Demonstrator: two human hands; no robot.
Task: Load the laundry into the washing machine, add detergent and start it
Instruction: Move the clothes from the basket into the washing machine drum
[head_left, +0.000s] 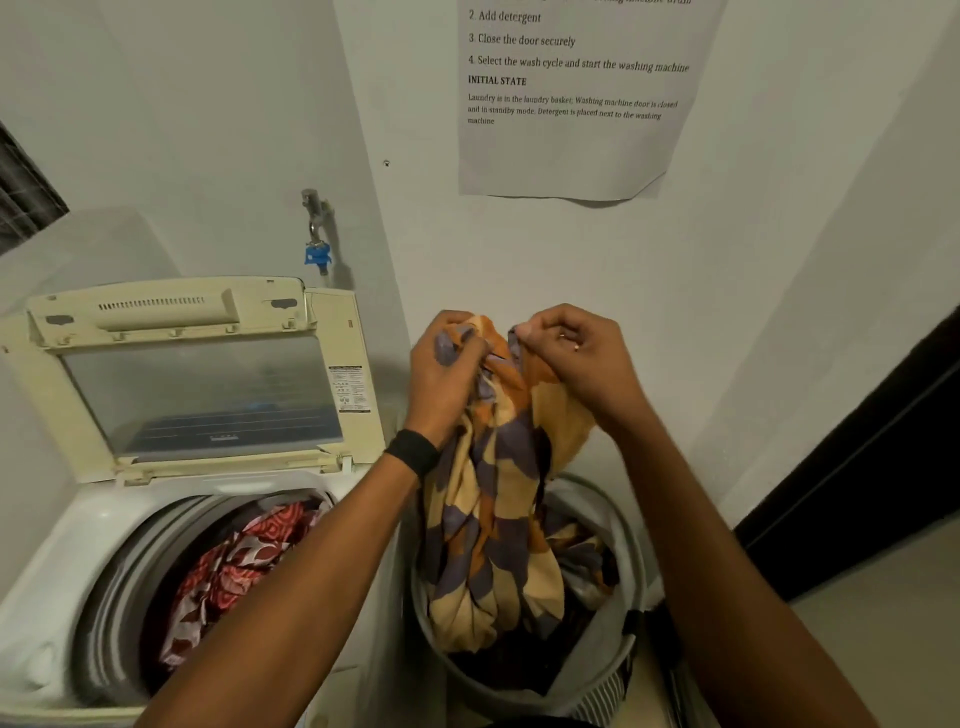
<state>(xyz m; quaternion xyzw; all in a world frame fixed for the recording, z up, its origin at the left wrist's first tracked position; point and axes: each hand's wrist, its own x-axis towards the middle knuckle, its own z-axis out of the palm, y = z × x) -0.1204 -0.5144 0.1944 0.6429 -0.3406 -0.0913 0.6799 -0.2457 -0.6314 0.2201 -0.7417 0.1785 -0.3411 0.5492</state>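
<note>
A top-loading washing machine (62, 561) stands at the left with its lid (202, 389) raised. Red and white patterned laundry (234, 566) lies in its drum. To the right is a grey laundry basket (631, 545) with dark clothes at its bottom. An orange, cream and purple patterned cloth (493, 519) hangs from above the basket down into it. My left hand (447, 369) grips its top left part. My right hand (576, 353) pinches the top right part. Both hands are held high above the basket.
A tap with a blue fitting (317, 234) sticks out of the wall behind the machine. A printed instruction sheet (571, 98) hangs on the wall above the basket. A dark door or panel (883, 467) is at the right.
</note>
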